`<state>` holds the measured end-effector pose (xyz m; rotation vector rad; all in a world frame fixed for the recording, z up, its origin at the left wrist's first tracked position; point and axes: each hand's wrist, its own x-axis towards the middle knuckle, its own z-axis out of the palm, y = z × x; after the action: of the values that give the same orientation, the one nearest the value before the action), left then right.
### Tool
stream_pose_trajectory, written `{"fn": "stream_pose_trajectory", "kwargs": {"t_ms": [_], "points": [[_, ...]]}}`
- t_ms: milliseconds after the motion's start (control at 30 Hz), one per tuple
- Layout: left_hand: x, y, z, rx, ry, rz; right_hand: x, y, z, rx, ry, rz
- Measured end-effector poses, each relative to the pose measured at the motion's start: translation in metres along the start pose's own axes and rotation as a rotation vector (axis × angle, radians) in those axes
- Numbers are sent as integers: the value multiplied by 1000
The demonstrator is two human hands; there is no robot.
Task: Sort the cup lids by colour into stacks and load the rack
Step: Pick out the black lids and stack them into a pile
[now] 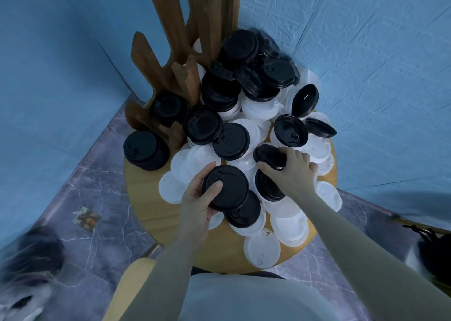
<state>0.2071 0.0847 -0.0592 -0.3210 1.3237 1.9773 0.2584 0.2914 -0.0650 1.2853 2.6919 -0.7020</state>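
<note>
A person sorts black cup lids out of a mixed heap on a round wooden worktop (148,213), seen from above. At far left a finished stack of black lids (146,150) stands near the worktop's edge, just beside the wooden rack (170,59), whose lowest slot already holds more black lids (167,107); whether the stack touches the rack cannot be told. The left hand (197,198) grips a small stack of black lids (225,191) from the side, thumb pressed on the top one, above the white lids in the heap. To its right, the right hand (291,169) reaches into the pile, fingers curled round a single black lid (268,155) that is tilted and looks partly lifted from the white lids (288,223) beneath it.

The step in hand appears to be gathering black lids. The next move likely calls for bringing the right hand's lid across and seating it squarely on the left hand's stack, rims aligned so it nests.

An exact count is not possible: roughly fifteen black lids or short stacks show loose in the heap, besides the one standing stack and the rack's load. White lids are too overlapped to number, though more than a dozen show. One rack and two hands are in view.
</note>
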Motion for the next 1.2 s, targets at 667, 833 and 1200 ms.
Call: {"fn": "stream_pose_trajectory", "kwargs": {"t_ms": [667, 833, 1200], "points": [[-19, -26, 30, -67, -9, 46, -99, -1, -4, 584, -129, -240], [-29, -32, 20, -105, -57, 25, -102, 13, -7, 860, -363, 26], [-39, -41, 3, -28, -90, 4, -112, 17, -2, 913, -329, 45]]}}
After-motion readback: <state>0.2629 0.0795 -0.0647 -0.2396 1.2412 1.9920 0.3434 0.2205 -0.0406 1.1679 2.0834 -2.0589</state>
